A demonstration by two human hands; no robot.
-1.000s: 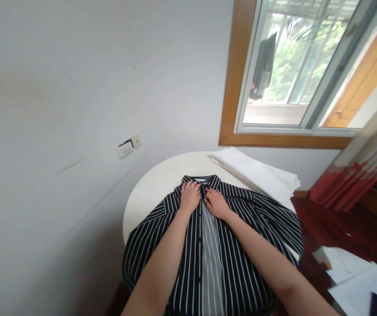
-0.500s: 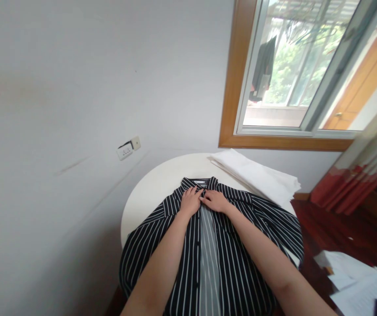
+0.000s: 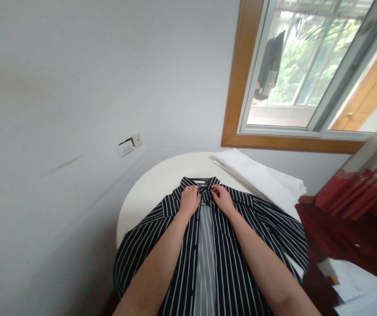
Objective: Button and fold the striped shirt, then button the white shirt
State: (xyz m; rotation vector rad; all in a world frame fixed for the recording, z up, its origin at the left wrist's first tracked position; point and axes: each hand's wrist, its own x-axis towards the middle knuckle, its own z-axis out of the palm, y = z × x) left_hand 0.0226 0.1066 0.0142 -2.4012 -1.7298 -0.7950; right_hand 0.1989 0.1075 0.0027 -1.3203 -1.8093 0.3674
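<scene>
A black shirt with white stripes (image 3: 241, 245) lies face up on a round white table (image 3: 149, 188), its front open down the middle and its collar toward the wall. My left hand (image 3: 189, 199) rests on the left front panel just below the collar, fingers curled onto the cloth edge. My right hand (image 3: 222, 198) sits on the right panel beside the collar, fingers bent and pinching the placket. The two hands lie a few centimetres apart.
A folded white cloth (image 3: 261, 179) lies at the table's back right. A wall with a socket (image 3: 125, 148) stands behind the table, a wood-framed window (image 3: 237, 87) to the right. Loose papers (image 3: 356, 281) lie on the dark red floor at right.
Both hands have shifted slightly up toward the collar. My right hand has moved off the centre strip onto the right collar edge. The view has tilted a little.
</scene>
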